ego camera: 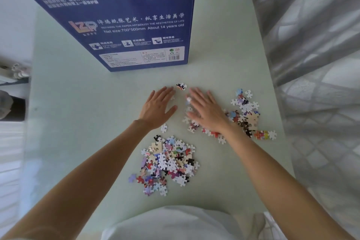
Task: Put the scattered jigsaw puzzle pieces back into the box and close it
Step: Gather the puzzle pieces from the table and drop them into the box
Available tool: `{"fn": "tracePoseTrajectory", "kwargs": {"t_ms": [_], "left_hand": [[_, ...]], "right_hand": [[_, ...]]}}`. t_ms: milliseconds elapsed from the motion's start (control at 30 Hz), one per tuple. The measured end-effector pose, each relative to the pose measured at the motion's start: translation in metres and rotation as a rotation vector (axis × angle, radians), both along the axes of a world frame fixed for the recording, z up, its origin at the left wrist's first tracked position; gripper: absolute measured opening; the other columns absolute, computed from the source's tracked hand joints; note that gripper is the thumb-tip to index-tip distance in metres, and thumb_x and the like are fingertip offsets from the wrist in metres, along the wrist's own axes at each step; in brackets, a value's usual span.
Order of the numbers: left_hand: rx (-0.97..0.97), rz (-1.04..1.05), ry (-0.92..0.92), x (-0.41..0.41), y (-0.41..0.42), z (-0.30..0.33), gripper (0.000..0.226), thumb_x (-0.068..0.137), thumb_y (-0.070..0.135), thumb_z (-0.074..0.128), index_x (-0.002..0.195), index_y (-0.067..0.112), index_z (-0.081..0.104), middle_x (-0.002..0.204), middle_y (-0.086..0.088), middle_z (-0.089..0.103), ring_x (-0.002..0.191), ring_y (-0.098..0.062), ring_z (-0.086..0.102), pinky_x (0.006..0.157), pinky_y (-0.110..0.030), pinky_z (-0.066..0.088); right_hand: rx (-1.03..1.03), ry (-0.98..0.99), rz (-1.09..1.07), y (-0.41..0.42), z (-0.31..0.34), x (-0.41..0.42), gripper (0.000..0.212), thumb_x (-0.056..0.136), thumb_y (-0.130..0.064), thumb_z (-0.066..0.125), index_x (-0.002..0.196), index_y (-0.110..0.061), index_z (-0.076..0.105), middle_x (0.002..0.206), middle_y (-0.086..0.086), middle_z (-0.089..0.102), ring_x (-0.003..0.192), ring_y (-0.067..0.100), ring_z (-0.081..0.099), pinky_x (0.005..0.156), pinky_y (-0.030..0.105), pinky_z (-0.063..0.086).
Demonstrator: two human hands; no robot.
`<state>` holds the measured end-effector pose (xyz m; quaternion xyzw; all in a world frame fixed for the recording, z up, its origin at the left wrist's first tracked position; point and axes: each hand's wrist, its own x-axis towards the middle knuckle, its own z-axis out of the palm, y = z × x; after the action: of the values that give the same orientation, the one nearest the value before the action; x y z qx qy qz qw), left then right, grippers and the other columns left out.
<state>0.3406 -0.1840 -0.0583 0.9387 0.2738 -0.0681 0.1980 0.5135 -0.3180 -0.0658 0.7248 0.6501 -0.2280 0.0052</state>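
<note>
A large blue puzzle box (pixel 126 17) stands on the pale green table (pixel 78 113), its printed side facing me. One heap of jigsaw pieces (pixel 168 163) lies near my body. A second heap (pixel 246 115) is spread at the right. My left hand (pixel 158 106) lies flat, palm down, fingers apart, holding nothing. My right hand (pixel 207 111) is also flat and spread, resting over the left edge of the right heap, with a few loose pieces under and beside it. A small joined piece (pixel 181 86) lies just beyond both sets of fingertips.
A single loose piece (pixel 164 128) lies by my left wrist. Grey patterned curtain (pixel 315 64) hangs along the table's right edge. At the left edge of view sit blurred objects (pixel 11 91) beyond the table. My white shirt (pixel 175 224) is at the bottom.
</note>
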Motion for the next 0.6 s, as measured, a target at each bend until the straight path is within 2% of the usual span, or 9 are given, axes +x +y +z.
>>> {"fn": "tracePoseTrajectory", "kwargs": {"t_ms": [100,167,200,267,333,433,533,600], "left_hand": [[-0.048,-0.071,-0.055,-0.017,-0.025,0.005,0.066,0.09,0.057,0.021,0.142,0.019,0.036,0.149,0.003,0.034,0.139,-0.016,0.026,0.116,-0.035,0.015],[-0.064,-0.078,-0.078,-0.027,-0.035,0.006,0.059,0.092,0.052,0.028,0.14,0.019,0.04,0.145,0.003,0.041,0.135,-0.016,0.033,0.114,-0.036,0.026],[-0.066,-0.078,-0.086,-0.03,-0.038,0.006,0.054,0.094,0.048,0.034,0.139,0.02,0.041,0.143,0.003,0.043,0.133,-0.016,0.035,0.112,-0.037,0.029],[-0.07,-0.082,-0.108,-0.036,-0.044,0.007,0.045,0.095,0.037,0.045,0.137,0.02,0.044,0.139,0.003,0.047,0.129,-0.017,0.039,0.109,-0.037,0.034],[-0.077,-0.061,-0.151,-0.036,-0.044,0.011,0.039,0.095,0.03,0.05,0.133,0.02,0.049,0.132,0.001,0.053,0.124,-0.018,0.044,0.103,-0.034,0.039],[-0.065,0.009,-0.207,-0.022,-0.034,0.019,0.038,0.094,0.026,0.051,0.131,0.017,0.051,0.131,-0.001,0.054,0.122,-0.019,0.044,0.101,-0.037,0.042],[-0.055,0.009,-0.12,0.001,-0.02,0.02,0.049,0.095,0.033,0.047,0.142,0.02,0.036,0.147,0.001,0.037,0.135,-0.019,0.031,0.11,-0.04,0.032],[-0.06,-0.019,-0.018,0.01,-0.013,0.014,0.059,0.096,0.04,0.042,0.148,0.021,0.02,0.155,0.003,0.019,0.142,-0.018,0.016,0.116,-0.039,0.019]], "right_hand": [[0.022,0.213,0.028,-0.024,0.01,-0.032,0.063,0.095,-0.053,0.019,0.148,-0.019,0.014,0.156,-0.002,-0.006,0.141,0.01,-0.012,0.116,0.038,-0.003],[0.124,0.366,-0.087,-0.039,0.022,-0.029,0.049,0.097,-0.042,0.035,0.141,-0.02,0.036,0.155,-0.005,0.015,0.141,0.007,0.003,0.112,0.038,0.014],[0.217,0.363,-0.165,-0.045,0.026,-0.022,0.043,0.096,-0.036,0.039,0.134,-0.017,0.046,0.151,-0.002,0.027,0.14,0.011,0.014,0.111,0.042,0.022],[0.39,0.227,-0.355,-0.061,0.027,0.003,0.038,0.094,-0.03,0.042,0.124,-0.011,0.055,0.142,0.005,0.042,0.136,0.02,0.03,0.109,0.048,0.033],[0.411,0.087,-0.568,-0.078,0.021,0.034,0.043,0.094,-0.035,0.038,0.127,-0.011,0.052,0.144,0.008,0.04,0.138,0.025,0.028,0.112,0.049,0.025],[0.242,0.012,-0.8,-0.107,0.008,0.063,0.065,0.092,-0.054,0.018,0.144,-0.017,0.028,0.155,0.005,0.017,0.144,0.023,0.006,0.116,0.047,0.005],[0.15,-0.033,-0.824,-0.111,-0.005,0.071,0.075,0.086,-0.063,0.002,0.149,-0.023,0.013,0.157,0.001,0.006,0.144,0.019,-0.002,0.116,0.044,-0.005],[0.123,-0.043,-0.793,-0.095,-0.008,0.073,0.07,0.089,-0.061,0.004,0.149,-0.025,0.01,0.157,-0.001,0.004,0.144,0.018,-0.004,0.115,0.043,-0.008]]}}
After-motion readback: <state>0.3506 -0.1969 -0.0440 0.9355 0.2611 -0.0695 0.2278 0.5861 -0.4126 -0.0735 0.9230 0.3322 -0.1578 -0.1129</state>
